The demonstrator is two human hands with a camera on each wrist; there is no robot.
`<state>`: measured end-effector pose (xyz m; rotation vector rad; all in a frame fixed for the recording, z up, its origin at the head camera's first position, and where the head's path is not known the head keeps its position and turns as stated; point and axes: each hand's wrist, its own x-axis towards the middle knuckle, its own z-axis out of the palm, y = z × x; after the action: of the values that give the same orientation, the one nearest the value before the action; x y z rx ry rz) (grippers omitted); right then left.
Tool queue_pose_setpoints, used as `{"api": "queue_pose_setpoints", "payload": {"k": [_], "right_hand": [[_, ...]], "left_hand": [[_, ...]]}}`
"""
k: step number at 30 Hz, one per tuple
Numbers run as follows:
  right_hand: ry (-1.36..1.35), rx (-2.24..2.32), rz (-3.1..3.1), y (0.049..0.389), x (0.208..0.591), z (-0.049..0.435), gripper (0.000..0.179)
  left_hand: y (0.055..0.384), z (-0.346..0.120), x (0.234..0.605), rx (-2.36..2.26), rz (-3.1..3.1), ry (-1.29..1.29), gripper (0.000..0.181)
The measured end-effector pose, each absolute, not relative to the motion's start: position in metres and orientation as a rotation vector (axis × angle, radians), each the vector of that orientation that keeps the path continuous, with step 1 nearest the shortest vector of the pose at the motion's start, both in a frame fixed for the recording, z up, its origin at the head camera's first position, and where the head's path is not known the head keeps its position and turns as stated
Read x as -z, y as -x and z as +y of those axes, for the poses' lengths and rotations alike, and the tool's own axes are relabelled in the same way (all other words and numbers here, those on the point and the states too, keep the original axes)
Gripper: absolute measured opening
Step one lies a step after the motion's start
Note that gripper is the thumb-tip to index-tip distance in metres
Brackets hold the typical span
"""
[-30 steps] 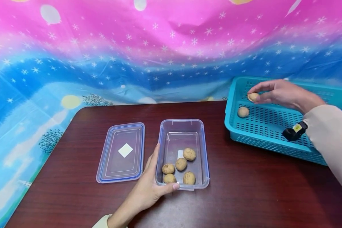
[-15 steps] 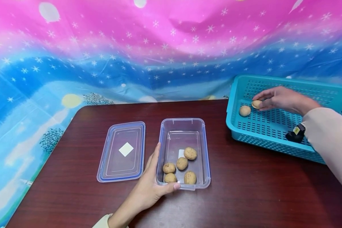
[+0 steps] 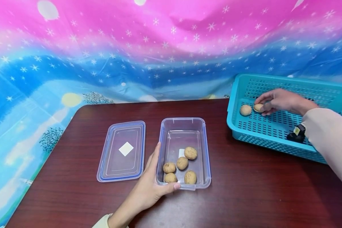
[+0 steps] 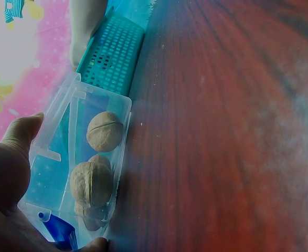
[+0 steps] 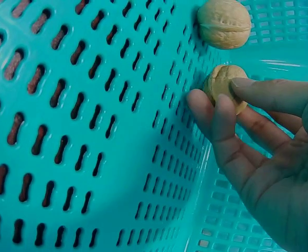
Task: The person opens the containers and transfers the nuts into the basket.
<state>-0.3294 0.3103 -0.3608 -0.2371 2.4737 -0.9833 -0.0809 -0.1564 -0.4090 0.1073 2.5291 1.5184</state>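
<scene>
At the basket's left end, my right hand (image 3: 283, 101) pinches a walnut (image 5: 228, 86) between thumb and fingers, low at the perforated floor. Another walnut (image 3: 245, 110) lies just left of it. My left hand (image 3: 148, 188) grips the near left corner of a clear plastic food container (image 3: 185, 125); its thumb presses the front wall and its fingers run along the left side. Several walnuts (image 3: 190, 153) sit inside toward the near end. From the left wrist view, some walnuts (image 4: 105, 131) show through the container wall, partly overlapping.
The turquoise basket (image 3: 245, 133) stands at the right on the dark wooden table (image 3: 231, 193). A clear lid (image 3: 114, 167) with a blue seal and white sticker lies left of the container. A patterned cloth (image 3: 159, 53) hangs behind. A black wrist camera (image 3: 297, 133) is on the right wrist.
My right hand has lowered the walnut from above the basket floor to beside the other walnut. The left hand keeps its hold on the container.
</scene>
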Motion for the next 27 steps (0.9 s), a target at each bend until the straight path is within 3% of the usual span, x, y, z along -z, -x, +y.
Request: {"api": "queue_pose_setpoints", "payload": {"k": [27], "right_hand": [[0.191, 0.915, 2.538, 0.3306, 0.3548, 0.3124, 0.049]], "left_hand": [[0.0804, -0.1561, 0.4088, -1.531, 2.522, -0.113, 0.13]]}}
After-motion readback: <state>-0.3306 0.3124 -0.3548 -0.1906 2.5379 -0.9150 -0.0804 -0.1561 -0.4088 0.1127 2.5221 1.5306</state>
